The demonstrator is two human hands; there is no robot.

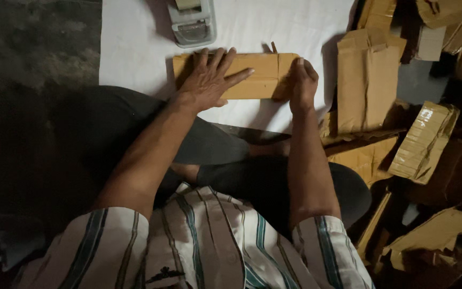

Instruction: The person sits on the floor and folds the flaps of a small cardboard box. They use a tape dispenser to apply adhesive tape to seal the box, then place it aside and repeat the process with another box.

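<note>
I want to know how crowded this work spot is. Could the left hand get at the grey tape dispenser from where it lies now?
Probably yes. The left hand lies flat on the cardboard piece, and only bare white sheet separates that from the tape dispenser.

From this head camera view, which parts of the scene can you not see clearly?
- Flat cardboard piece: its middle lies under the left hand, its right end behind the right hand.
- Right hand's fingertips: curled over the cardboard's edge, hidden.
- Grey device on the white sheet: top cut off by the upper edge.
- Cardboard pile at right: deep shadow hides its lower parts.
- Floor at left: too dark to read.
</note>
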